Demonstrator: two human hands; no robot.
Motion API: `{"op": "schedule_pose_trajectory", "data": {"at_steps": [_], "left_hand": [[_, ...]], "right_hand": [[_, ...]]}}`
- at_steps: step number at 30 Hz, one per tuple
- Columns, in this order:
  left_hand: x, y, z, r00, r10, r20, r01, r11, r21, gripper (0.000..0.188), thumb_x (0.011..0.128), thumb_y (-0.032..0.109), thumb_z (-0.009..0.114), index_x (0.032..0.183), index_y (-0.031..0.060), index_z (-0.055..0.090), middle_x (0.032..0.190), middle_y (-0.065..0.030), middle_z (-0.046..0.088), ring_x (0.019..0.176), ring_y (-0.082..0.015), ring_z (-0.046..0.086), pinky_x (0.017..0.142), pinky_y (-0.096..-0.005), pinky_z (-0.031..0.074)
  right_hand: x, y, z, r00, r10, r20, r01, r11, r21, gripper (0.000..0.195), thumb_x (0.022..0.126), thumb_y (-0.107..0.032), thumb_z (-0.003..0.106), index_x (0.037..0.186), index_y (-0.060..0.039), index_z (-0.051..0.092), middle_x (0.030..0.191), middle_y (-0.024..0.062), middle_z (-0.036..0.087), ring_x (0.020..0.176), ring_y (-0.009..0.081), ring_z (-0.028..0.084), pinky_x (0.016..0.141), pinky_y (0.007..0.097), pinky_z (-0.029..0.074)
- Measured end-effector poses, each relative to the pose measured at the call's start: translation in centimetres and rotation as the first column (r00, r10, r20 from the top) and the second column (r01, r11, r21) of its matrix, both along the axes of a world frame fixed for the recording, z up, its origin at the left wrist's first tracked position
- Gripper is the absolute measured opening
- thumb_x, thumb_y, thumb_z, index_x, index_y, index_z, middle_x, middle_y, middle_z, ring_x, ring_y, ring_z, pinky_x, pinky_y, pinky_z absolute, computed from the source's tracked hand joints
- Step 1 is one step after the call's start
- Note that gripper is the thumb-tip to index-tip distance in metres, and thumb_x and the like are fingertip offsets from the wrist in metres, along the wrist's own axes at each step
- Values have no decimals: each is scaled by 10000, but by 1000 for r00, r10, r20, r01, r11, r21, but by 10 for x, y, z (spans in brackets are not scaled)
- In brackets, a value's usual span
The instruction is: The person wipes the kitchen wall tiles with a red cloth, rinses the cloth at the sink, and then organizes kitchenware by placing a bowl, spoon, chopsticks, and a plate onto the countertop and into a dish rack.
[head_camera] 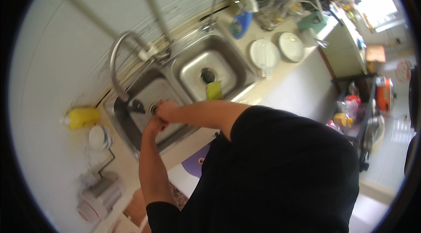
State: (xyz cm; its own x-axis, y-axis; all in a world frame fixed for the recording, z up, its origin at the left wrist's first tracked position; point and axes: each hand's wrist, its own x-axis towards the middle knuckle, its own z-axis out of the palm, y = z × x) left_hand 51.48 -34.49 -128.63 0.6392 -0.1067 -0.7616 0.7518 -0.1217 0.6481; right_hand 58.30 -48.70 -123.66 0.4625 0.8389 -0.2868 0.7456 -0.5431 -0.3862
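My right hand (167,110) and my left hand (154,125) meet over the left basin (158,86) of a stainless steel double sink, close to its drain (153,108). The fingers overlap and are blurred, so whether anything is between them is hidden. A curved gooseneck faucet (115,62) arches over this basin, its spout end just beyond my hands. Under the spout, a dark patch (136,105) shows on the basin floor; I cannot tell if it is an object or a shadow. In the right basin (194,65), a yellow-green cloth or sponge (214,90) lies near the drain strainer (207,75).
White plates (263,53) and another plate stack (290,47) stand right of the sink, by a blue spray bottle (241,24). A thin second faucet (213,12) rises behind. Left are a yellow bottle (84,117), stacked bowls (98,137) and a white appliance (98,200).
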Motion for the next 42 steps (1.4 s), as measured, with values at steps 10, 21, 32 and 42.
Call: {"op": "schedule_pose_trajectory", "data": {"at_steps": [10, 21, 32, 42], "left_hand": [[-26, -58, 90, 537, -501, 679, -329, 617, 715, 688, 646, -16, 745, 1256, 71, 440, 1361, -183, 393, 1163, -385, 472, 938, -421, 439], [-19, -55, 30, 860, -435, 266, 34, 570, 821, 245, 725, 45, 645, 965, 71, 605, 862, -195, 649, 818, -394, 617, 700, -457, 500], [-31, -25, 40, 810, -132, 571, -424, 542, 726, 625, 788, 234, 696, 1330, 43, 449, 1449, -267, 251, 1337, -387, 290, 1054, -396, 324], [-81, -76, 77, 747, 319, 583, -651, 528, 545, 363, 949, 268, 432, 1088, 15, 653, 1300, -160, 543, 1207, -265, 498, 1012, -320, 346]], "right_hand": [[46, 0, -18, 212, -347, -914, 102, 938, -332, 131, 690, -128, 695, 671, -114, 566, 562, 14, 476, 476, 172, 452, 437, 339, 351], [12, -26, 7, 980, 71, -186, -111, 970, -216, 243, 772, -116, 611, 1013, -93, 630, 915, 125, 676, 877, 290, 660, 735, 397, 511], [91, -74, 28, 972, 173, 158, -110, 933, -343, 521, 779, -251, 685, 1269, -145, 545, 1286, 72, 529, 1256, 292, 430, 990, 555, 287], [125, -186, -10, 865, -212, -454, 276, 958, 79, 593, 727, -382, 712, 1155, -26, 508, 890, 149, 675, 878, 282, 651, 789, 353, 501]]}}
